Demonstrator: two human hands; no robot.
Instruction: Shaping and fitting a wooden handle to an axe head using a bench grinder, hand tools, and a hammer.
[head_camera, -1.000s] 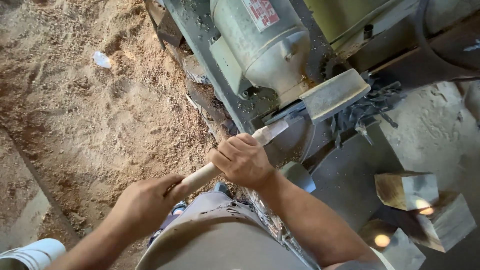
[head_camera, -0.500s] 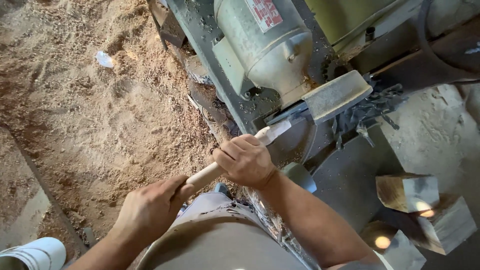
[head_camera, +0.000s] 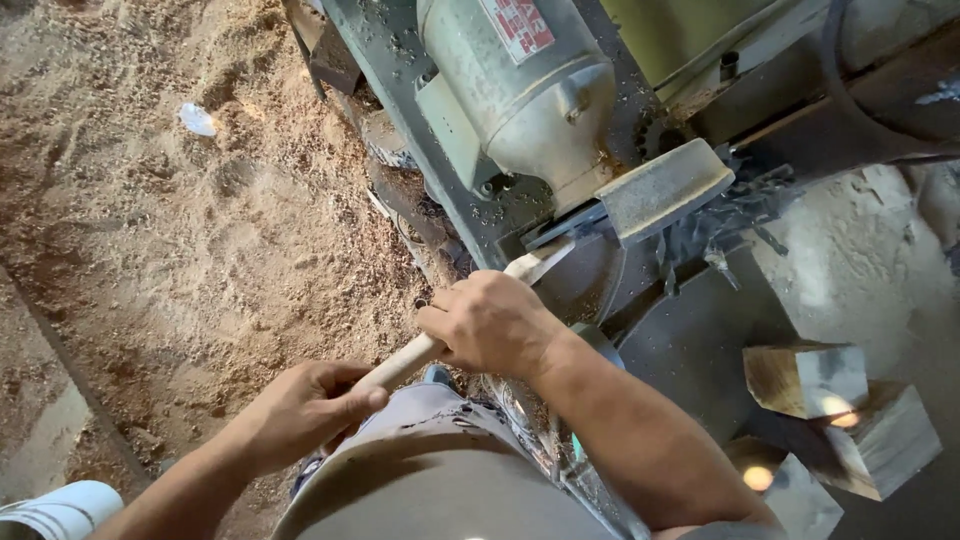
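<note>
I hold a long tool with a pale wooden handle (head_camera: 405, 360) and a flat metal blade (head_camera: 540, 262). My left hand (head_camera: 300, 410) grips the handle's rear end near my waist. My right hand (head_camera: 490, 322) wraps the handle farther forward, just behind the blade. The blade tip rests at a grey grinding wheel (head_camera: 665, 185) mounted on the shaft of a grey electric motor (head_camera: 520, 85). The part of the handle under my right hand is hidden.
Sawdust (head_camera: 190, 230) covers the floor at left. Several rough wooden blocks (head_camera: 805, 378) lie at the lower right beside the dark machine base (head_camera: 690, 340). A white container (head_camera: 60, 510) sits at the bottom left corner.
Both hands and the tool stay in nearly the same place against the wheel; the view has shifted slightly.
</note>
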